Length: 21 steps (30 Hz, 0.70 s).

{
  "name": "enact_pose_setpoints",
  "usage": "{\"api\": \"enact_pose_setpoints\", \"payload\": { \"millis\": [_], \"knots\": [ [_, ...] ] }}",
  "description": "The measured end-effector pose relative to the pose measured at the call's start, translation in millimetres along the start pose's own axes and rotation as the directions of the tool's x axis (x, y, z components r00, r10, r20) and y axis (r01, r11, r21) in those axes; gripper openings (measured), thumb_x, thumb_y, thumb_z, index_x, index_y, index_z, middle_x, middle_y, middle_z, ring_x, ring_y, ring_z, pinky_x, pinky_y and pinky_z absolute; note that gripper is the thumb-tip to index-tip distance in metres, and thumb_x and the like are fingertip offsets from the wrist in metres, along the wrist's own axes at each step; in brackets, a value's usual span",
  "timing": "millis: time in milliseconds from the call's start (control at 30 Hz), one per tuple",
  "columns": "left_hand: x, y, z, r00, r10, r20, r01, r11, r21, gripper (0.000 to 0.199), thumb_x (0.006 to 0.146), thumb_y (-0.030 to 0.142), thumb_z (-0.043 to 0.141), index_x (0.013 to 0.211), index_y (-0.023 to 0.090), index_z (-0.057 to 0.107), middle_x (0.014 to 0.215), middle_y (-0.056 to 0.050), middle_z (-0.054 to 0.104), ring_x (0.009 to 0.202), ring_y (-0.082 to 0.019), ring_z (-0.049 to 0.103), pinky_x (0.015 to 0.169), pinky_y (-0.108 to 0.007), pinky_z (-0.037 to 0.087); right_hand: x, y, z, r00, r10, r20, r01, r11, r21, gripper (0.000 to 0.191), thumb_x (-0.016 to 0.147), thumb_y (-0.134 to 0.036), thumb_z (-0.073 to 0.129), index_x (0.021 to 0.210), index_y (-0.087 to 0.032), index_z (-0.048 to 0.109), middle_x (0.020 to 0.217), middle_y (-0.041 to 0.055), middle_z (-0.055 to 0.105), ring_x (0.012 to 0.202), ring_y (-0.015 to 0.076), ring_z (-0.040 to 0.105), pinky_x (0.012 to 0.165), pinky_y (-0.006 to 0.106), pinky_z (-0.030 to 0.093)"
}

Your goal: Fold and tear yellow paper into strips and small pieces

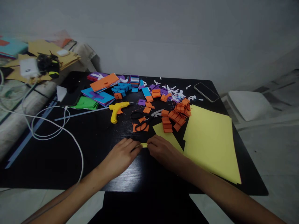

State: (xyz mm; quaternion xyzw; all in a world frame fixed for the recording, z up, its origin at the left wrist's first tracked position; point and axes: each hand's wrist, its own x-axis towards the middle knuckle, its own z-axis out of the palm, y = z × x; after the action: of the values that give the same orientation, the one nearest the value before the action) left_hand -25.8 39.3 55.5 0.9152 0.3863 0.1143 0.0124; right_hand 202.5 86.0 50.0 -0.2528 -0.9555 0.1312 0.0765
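Observation:
A narrow yellow paper strip (144,145) stretches between my two hands, low over the front middle of the black table. My left hand (123,155) pinches its left end, fingers closed. At the other end my right hand (161,150) grips it the same way, so most of the strip is hidden by fingers. Just behind my right hand lies a flat yellow paper piece (171,138). Black-handled scissors (151,115) rest beyond my hands, blades pointing right, among small folded orange paper pieces (166,124).
A yellow glue gun (115,112) lies left of the scissors. Large yellow sheets (210,143) cover the right side, with a phone (206,92) behind. Folded blue papers (99,95), a green stack (86,103) and white scraps (174,91) sit farther back. A white cable (77,143) loops across the left.

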Motion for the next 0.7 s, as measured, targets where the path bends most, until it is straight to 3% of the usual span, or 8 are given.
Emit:
{"api": "enact_pose_setpoints", "payload": {
  "millis": [133, 433, 700],
  "knots": [
    [-0.5, 1.4, 0.1, 1.000, -0.008, 0.002, 0.008, 1.000, 0.005, 0.024, 0.101, 0.006, 0.052, 0.120, 0.011, 0.067, 0.113, -0.010, 0.072, 0.092, -0.024, 0.065, 0.079, -0.038, 0.050, -3.9, -10.4, 0.6, 0.998, 0.033, -0.051, -0.034, 0.999, -0.017, 0.016, 0.095, 0.000, 0.059, 0.087, -0.012, 0.066, 0.102, 0.0131, 0.064, 0.095, 0.0252, 0.056, 0.084, 0.038, 0.054],
    [-1.5, 4.3, 1.1, 1.000, -0.015, 0.009, 0.015, 0.999, -0.032, 0.029, 0.100, 0.004, 0.050, 0.123, 0.009, 0.064, 0.118, -0.013, 0.072, 0.100, -0.026, 0.066, 0.082, -0.040, 0.051, -40.7, -27.9, 23.0, 0.937, 0.131, -0.323, -0.087, 0.985, 0.146, 0.029, 0.099, -0.001, 0.051, 0.125, -0.008, 0.063, 0.119, 0.0176, 0.069, 0.112, 0.0285, 0.061, 0.099, 0.045, 0.057],
    [-1.7, 5.1, 1.5, 1.000, -0.010, 0.001, 0.010, 0.999, -0.034, 0.029, 0.100, 0.004, 0.047, 0.122, 0.011, 0.065, 0.114, -0.012, 0.072, 0.097, -0.025, 0.066, 0.080, -0.038, 0.051, -30.6, -21.0, 8.5, 0.963, 0.179, -0.203, -0.152, 0.978, 0.143, 0.020, 0.099, -0.003, 0.056, 0.111, -0.015, 0.066, 0.105, 0.0121, 0.072, 0.094, 0.0246, 0.064, 0.086, 0.039, 0.056]
  ]
}}
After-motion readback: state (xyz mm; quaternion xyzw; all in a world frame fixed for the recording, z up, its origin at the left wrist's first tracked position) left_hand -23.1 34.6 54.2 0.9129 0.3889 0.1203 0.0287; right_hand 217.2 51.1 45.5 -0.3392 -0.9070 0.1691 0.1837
